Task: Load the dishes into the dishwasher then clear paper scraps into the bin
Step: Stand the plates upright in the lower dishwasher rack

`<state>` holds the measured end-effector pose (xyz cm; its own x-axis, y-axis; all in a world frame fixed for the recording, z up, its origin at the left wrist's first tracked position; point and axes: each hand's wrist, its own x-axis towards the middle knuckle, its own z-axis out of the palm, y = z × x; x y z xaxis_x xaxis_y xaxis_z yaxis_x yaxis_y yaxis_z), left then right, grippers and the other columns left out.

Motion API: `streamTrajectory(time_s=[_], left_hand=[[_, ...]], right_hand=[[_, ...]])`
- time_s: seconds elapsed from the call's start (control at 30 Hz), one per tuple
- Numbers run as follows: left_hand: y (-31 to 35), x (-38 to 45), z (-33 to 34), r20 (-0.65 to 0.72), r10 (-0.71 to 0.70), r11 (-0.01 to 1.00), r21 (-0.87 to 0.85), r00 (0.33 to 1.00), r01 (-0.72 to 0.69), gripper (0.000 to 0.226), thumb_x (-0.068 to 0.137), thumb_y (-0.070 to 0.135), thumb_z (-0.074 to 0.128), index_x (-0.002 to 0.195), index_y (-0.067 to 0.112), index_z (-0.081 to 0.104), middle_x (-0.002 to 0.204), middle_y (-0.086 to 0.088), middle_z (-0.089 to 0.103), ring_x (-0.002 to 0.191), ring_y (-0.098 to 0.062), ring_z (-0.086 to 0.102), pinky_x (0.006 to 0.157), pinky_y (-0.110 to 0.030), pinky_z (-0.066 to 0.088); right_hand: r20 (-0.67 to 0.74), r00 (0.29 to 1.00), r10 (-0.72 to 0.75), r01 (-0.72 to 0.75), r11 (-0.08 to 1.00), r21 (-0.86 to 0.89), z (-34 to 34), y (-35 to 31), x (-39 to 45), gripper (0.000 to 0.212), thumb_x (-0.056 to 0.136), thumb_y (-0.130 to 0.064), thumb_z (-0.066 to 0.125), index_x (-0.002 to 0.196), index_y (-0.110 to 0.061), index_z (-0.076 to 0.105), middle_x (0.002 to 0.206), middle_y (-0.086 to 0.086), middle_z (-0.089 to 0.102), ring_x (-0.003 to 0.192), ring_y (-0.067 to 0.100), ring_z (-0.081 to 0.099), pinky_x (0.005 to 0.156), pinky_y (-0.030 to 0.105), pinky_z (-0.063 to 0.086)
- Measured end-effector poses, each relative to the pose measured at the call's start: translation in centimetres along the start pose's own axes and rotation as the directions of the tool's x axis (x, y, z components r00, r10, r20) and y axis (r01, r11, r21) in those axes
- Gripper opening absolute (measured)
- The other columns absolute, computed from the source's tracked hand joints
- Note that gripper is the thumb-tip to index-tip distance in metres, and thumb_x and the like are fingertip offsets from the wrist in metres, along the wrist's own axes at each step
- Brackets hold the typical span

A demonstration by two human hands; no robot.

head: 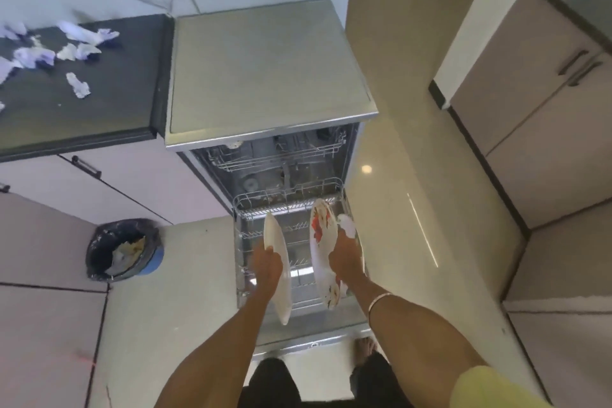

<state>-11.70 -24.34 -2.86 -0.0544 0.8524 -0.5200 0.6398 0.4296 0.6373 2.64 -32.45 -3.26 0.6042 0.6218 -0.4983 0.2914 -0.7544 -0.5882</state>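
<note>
Gripping 2 plates on edge over the lower rack (pixel 291 228) — left hand (pixel 266 262) on white plate (pixel 281 278), right hand (pixel 344 255) on floral plate (pixel 319 228)

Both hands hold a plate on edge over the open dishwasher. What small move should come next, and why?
Probably lower the plain white plate in the left hand into the pulled-out lower rack: it already stands on edge above the empty tines, as does the flowered plate in the right hand.
</note>
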Motion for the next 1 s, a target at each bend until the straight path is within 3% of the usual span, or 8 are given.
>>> streamTrajectory(time_s=[0.13, 0.37, 0.5, 0.6, 0.67, 0.77, 0.87, 1.0], left_hand=[[-0.4, 0.8, 3.6, -0.036, -0.037, 0.999, -0.013, 0.999, 0.036, 0.027, 0.100, 0.008, 0.048, 0.123, -0.004, 0.056, 0.116, -0.020, 0.063, 0.102, -0.038, 0.063, 0.091, -0.056, 0.053], [-2.8, 3.9, 9.6, -0.118, 0.033, 0.999, -0.003, 0.992, -0.033, 0.024, 0.103, 0.010, 0.042, 0.120, 0.000, 0.056, 0.102, -0.009, 0.058, 0.096, -0.029, 0.060, 0.093, -0.054, 0.053], [-5.2, 6.4, 12.4, -0.131, 0.044, 0.999, 0.008, 0.990, -0.043, 0.025, 0.103, 0.009, 0.042, 0.120, -0.001, 0.057, 0.108, -0.016, 0.063, 0.100, -0.034, 0.062, 0.090, -0.055, 0.055], [-6.8, 7.8, 13.9, -0.140, 0.037, 0.999, 0.007, 0.990, -0.036, 0.027, 0.103, 0.010, 0.042, 0.124, 0.002, 0.056, 0.113, -0.016, 0.064, 0.106, -0.035, 0.061, 0.090, -0.057, 0.053], [-7.7, 8.5, 14.7, -0.140, 0.051, 0.999, 0.013, 0.989, -0.049, 0.028, 0.103, 0.010, 0.042, 0.126, 0.002, 0.056, 0.114, -0.017, 0.064, 0.105, -0.034, 0.062, 0.090, -0.057, 0.053], [-8.9, 9.3, 15.9, -0.137, 0.048, 0.999, -0.008, 0.989, -0.050, 0.024, 0.104, 0.010, 0.041, 0.122, 0.003, 0.056, 0.104, -0.012, 0.063, 0.096, -0.027, 0.058, 0.076, -0.042, 0.056], [-9.8, 10.1, 16.8, -0.146, 0.034, 0.999, -0.021, 0.989, -0.037, 0.018, 0.104, 0.008, 0.042, 0.112, 0.002, 0.057, 0.082, 0.002, 0.055, 0.078, -0.019, 0.055, 0.055, -0.009, 0.037], [-11.6, 11.3, 17.6, -0.097, 0.058, 0.998, -0.008, 0.994, -0.060, 0.017, 0.102, 0.004, 0.045, 0.109, -0.004, 0.059, 0.073, 0.005, 0.053, 0.055, -0.003, 0.048, 0.043, -0.004, 0.039]], right_hand=[[0.061, 0.998, 0.035, -0.032, 0.998, -0.062, -0.1, 1.6, 2.8, 0.047, 0.098, -0.013, 0.050, 0.142, -0.016, 0.035, 0.125, 0.015, 0.058, 0.111, 0.033, 0.059, 0.094, 0.047, 0.053], [0.114, 0.990, 0.077, -0.075, 0.997, -0.020, 5.9, 6.4, 6.6, 0.053, 0.100, -0.022, 0.050, 0.148, -0.015, 0.030, 0.136, 0.012, 0.054, 0.121, 0.029, 0.056, 0.103, 0.043, 0.048], [0.077, 0.993, 0.089, -0.099, 0.987, 0.126, 9.7, 8.5, 8.6, 0.075, 0.090, -0.069, 0.040, 0.140, -0.014, 0.040, 0.118, 0.008, 0.059, 0.110, 0.027, 0.058, 0.101, 0.047, 0.048], [0.059, 0.994, 0.088, -0.095, 0.986, 0.134, 12.3, 10.3, 10.8, 0.047, 0.096, -0.033, 0.056, 0.138, -0.017, 0.041, 0.113, 0.010, 0.062, 0.102, 0.031, 0.062, 0.091, 0.050, 0.054], [0.024, 0.997, 0.073, -0.076, 0.989, 0.130, 12.9, 10.8, 11.7, 0.046, 0.095, -0.022, 0.058, 0.138, -0.021, 0.040, 0.109, 0.009, 0.063, 0.095, 0.031, 0.065, 0.083, 0.051, 0.058], [0.034, 0.998, 0.046, -0.049, 0.994, 0.096, 14.0, 12.0, 13.1, 0.044, 0.095, -0.021, 0.058, 0.136, -0.017, 0.043, 0.108, 0.009, 0.063, 0.098, 0.029, 0.063, 0.088, 0.050, 0.056], [0.067, 0.997, 0.047, -0.058, 0.983, 0.176, 13.7, 10.8, 12.8, 0.036, 0.100, -0.026, 0.052, 0.133, -0.017, 0.045, 0.105, 0.004, 0.062, 0.098, 0.025, 0.061, 0.094, 0.049, 0.053], [0.091, 0.994, 0.054, -0.068, 0.985, 0.160, 14.5, 10.4, 13.2, 0.038, 0.102, -0.017, 0.044, 0.139, -0.021, 0.037, 0.108, 0.002, 0.054, 0.095, 0.022, 0.054, 0.091, 0.050, 0.051]])
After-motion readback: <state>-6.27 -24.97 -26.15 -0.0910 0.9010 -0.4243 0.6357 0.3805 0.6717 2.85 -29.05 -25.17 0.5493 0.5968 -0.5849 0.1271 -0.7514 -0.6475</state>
